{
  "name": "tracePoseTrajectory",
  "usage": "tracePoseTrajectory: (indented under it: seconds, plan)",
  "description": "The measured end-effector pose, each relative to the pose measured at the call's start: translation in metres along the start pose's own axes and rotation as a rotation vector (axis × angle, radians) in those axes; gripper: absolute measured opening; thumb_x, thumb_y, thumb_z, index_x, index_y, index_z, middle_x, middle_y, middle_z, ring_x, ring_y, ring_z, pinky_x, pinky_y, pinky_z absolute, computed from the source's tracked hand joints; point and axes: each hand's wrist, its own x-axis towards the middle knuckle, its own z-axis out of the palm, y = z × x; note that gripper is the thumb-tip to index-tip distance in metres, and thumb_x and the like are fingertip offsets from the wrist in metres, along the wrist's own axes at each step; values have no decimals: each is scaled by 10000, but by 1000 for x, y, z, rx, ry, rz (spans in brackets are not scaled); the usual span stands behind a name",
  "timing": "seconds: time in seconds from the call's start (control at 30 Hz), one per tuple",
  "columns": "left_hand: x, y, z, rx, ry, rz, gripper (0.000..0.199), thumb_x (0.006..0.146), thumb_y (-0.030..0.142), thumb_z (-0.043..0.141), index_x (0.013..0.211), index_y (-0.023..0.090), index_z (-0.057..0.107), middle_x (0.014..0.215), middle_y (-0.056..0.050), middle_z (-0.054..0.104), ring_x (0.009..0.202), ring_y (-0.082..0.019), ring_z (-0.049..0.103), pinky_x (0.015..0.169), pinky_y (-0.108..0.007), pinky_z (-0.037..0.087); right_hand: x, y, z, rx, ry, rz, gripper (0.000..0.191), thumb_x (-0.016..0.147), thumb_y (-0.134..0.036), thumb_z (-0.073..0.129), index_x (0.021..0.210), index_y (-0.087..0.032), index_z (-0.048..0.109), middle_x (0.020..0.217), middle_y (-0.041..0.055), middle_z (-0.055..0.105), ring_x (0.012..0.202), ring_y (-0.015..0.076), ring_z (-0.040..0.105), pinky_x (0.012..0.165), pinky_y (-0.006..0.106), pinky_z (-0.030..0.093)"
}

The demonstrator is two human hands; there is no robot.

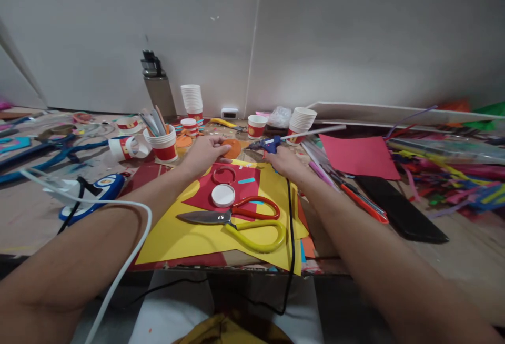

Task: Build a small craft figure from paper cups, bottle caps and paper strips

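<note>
Between the fingertips of my left hand (205,153) is a round orange paper disc (232,148), held just above the table. My right hand (287,161) grips a blue hot glue gun (271,144), its nozzle pointing left toward the disc and a long glue stick (315,132) coming out of its back. Whether the nozzle touches the disc I cannot tell. Below my hands, a red paper ring (223,175) and a white cup base (223,195) lie on red paper (201,189). Scissors (236,218) with one red and one yellow handle rest on yellow paper (173,239).
Stacked paper cups (191,99) stand at the back, with a cup of pencils (161,141) to the left. A black cord (291,228) hangs over the front edge. On the right are a red cutter (365,203), a black phone (400,207) and colourful craft strips (453,181). A white cable (144,223) crosses my left arm.
</note>
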Motion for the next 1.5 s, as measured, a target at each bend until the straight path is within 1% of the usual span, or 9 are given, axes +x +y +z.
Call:
tracePoseTrajectory:
  seconds: [0.13, 0.23, 0.43, 0.67, 0.8, 1.0, 1.1, 1.3, 1.5]
  plan:
    - [-1, 3, 1, -61, 3, -25, 154, 703, 168, 751, 804, 96, 660, 744, -27, 648, 639, -102, 624, 640, -295, 622, -9, -7, -1, -235, 48, 59, 320, 793, -335, 609, 956, -62, 644, 1028, 284, 642, 972, 360, 624, 805, 438, 471]
    - [0, 3, 0, -98, 16, -39, 156, 695, 148, 753, 799, 93, 651, 735, -21, 642, 631, -96, 618, 657, -306, 624, -21, -15, -6, -431, 127, -52, 372, 808, -354, 624, 1033, -58, 630, 1100, 266, 605, 1068, 352, 569, 887, 460, 434]
    - [3, 0, -1, -135, 26, -65, 102, 711, 117, 711, 778, 85, 642, 725, -16, 635, 600, -80, 598, 635, -284, 612, -36, -29, -1, -270, -297, -369, 96, 792, -269, 657, 836, -184, 654, 935, 76, 650, 860, 196, 594, 740, 285, 421]
    - [4, -3, 0, -132, 21, -71, 67, 730, 108, 690, 781, 89, 652, 719, -31, 656, 614, -91, 617, 566, -228, 591, -37, -36, 9, -357, -363, -355, 43, 795, -182, 646, 768, -163, 617, 956, 100, 645, 868, 200, 587, 725, 275, 397]
    - [3, -4, 0, -140, 8, -82, 70, 735, 112, 688, 797, 91, 661, 741, -44, 675, 631, -99, 633, 583, -232, 594, -42, -35, 9, -364, -330, -397, 47, 810, -190, 627, 791, -164, 593, 953, 116, 645, 868, 215, 579, 711, 286, 390]
    - [1, -2, 0, -88, 7, -84, 118, 723, 139, 699, 826, 90, 668, 771, -59, 681, 653, -124, 643, 529, -224, 567, -47, -33, -4, -186, -220, -254, 56, 835, -173, 526, 836, -197, 576, 824, 53, 662, 727, 177, 571, 613, 269, 368]
    - [0, -2, 0, -78, -25, -54, 132, 718, 165, 700, 825, 95, 666, 784, -58, 677, 647, -121, 628, 516, -228, 558, -39, -27, -11, 10, -108, -243, 79, 835, -165, 508, 823, -190, 581, 788, 39, 646, 726, 163, 575, 648, 272, 411]
    - [-5, -3, 4, -49, -154, -62, 193, 673, 163, 737, 846, 102, 676, 823, -64, 692, 669, -128, 638, 563, -236, 558, -29, -19, -14, 448, -52, -197, 85, 846, -253, 512, 863, -194, 570, 706, 2, 570, 592, 129, 548, 537, 258, 443]
    - [-10, -3, 7, 89, -239, -72, 224, 709, 209, 729, 915, 131, 689, 778, -58, 707, 508, -94, 600, 466, -192, 460, -30, -16, -10, 390, -25, -252, 78, 868, -263, 461, 866, -208, 516, 700, -20, 527, 603, 119, 510, 548, 251, 423]
